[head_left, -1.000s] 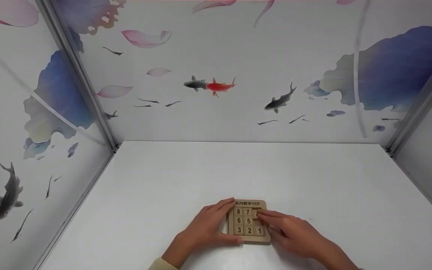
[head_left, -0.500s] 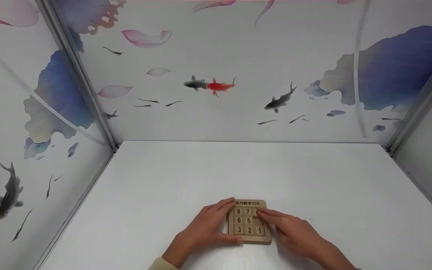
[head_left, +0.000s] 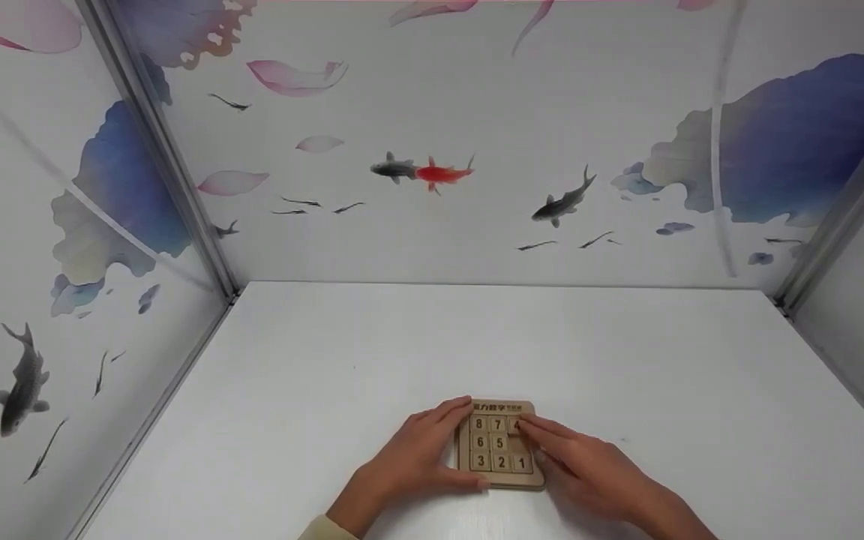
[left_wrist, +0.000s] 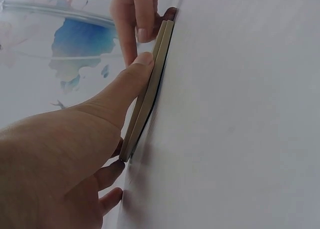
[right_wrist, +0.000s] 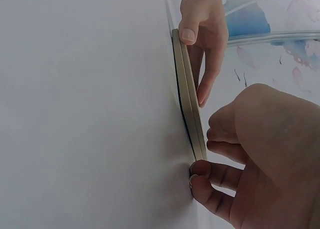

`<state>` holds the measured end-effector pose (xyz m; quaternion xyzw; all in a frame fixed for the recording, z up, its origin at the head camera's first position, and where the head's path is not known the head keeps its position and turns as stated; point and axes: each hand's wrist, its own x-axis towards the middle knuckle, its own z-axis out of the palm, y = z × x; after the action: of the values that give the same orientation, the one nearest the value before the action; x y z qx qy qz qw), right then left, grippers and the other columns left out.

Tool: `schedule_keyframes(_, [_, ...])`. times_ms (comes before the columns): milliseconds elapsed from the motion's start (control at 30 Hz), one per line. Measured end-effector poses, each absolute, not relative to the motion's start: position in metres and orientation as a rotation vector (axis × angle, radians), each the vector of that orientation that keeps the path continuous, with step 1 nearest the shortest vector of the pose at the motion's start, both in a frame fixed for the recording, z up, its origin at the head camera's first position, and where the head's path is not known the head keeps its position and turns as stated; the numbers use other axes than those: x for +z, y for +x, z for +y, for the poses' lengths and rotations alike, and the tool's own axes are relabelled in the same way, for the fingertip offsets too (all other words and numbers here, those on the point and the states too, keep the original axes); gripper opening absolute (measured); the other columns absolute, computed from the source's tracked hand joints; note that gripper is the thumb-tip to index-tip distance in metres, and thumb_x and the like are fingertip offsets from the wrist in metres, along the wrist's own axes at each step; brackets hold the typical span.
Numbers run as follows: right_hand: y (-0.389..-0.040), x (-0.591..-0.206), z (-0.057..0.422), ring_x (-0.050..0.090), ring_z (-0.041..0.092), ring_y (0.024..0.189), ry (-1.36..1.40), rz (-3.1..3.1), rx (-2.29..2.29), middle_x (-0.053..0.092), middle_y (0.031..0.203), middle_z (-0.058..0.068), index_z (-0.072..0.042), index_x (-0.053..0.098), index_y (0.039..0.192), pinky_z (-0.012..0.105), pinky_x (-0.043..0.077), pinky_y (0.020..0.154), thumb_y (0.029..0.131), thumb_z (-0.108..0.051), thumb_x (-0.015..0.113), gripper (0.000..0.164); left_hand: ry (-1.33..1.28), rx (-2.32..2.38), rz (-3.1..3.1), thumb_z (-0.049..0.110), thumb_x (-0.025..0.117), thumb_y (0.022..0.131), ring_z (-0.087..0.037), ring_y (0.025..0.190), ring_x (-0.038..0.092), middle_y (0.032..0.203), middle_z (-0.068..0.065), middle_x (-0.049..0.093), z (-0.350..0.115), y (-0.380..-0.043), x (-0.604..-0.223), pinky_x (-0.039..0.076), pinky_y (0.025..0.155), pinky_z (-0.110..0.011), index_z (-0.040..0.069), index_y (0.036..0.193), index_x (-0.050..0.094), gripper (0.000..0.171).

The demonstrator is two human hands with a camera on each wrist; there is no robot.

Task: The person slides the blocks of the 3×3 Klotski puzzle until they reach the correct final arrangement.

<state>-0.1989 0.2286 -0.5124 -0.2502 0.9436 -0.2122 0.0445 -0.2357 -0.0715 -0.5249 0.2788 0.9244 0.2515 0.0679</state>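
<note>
A wooden sliding number puzzle (head_left: pixel 502 481) lies flat near the front of the white table in the head view. Its rows read 8, 7, 4, then 6, 5 and a bare slot partly covered by fingers, then 3, 2, 1. My left hand (head_left: pixel 417 454) grips the board, thumb at the near edge and fingers at the far left corner. With extended fingertips my right hand (head_left: pixel 589 469) touches the 4 tile (head_left: pixel 515 425), hiding part of it. In the right wrist view, other fingertips (right_wrist: pixel 201 188) of that hand rest by the board's edge (right_wrist: pixel 187 96).
The white table (head_left: pixel 372 337) extends behind and to both sides of the puzzle. Upright panels (head_left: pixel 432 240) printed with fish and petals enclose it at the back and sides, with metal posts (head_left: pixel 169 165) at the back corners.
The right fingertips have pushed the upper-right tile slightly up into the top row, and its 4 now shows. My left hand keeps its grip on the board. The head view has shifted slightly.
</note>
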Motion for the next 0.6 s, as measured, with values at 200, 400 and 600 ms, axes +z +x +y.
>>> schedule_keyframes(200, [-0.1968, -0.5132, 0.2312, 0.056, 0.026, 0.150, -0.805, 2.853, -0.690, 0.049, 0.170, -0.002, -0.025, 0.049, 0.164, 0.054, 0.056, 0.114, 0.113, -0.033, 0.058, 0.052, 0.826, 0.749, 2.789, 0.083, 0.077, 0.081, -0.020, 0.160, 0.042, 0.177, 0.010, 0.034, -0.0713, -0.2344, -0.5247, 0.034, 0.134, -0.050, 0.023, 0.171, 0.036, 0.115])
schedule_keyframes(400, [-0.1940, -0.5134, 0.2333, 0.064, 0.021, 0.142, -0.877, 2.858, -0.725, 0.063, 0.156, -0.007, -0.031, 0.058, 0.158, 0.050, 0.059, 0.110, 0.113, -0.030, 0.059, 0.045, 0.843, 0.759, 2.792, 0.083, 0.076, 0.082, -0.021, 0.160, 0.042, 0.177, 0.010, 0.034, -0.0715, -0.2351, -0.5247, 0.034, 0.134, -0.050, 0.022, 0.170, 0.036, 0.115])
schedule_keyframes(600, [-0.1922, -0.5122, 0.2351, 0.068, 0.021, 0.136, -0.944, 2.827, -0.768, 0.070, 0.147, -0.010, -0.029, 0.068, 0.149, 0.049, 0.061, 0.108, 0.113, -0.029, 0.060, 0.037, 0.881, 0.748, 2.801, 0.082, 0.075, 0.083, -0.020, 0.160, 0.042, 0.177, 0.007, 0.035, -0.0730, -0.2351, -0.5257, 0.035, 0.133, -0.049, 0.019, 0.170, 0.036, 0.115])
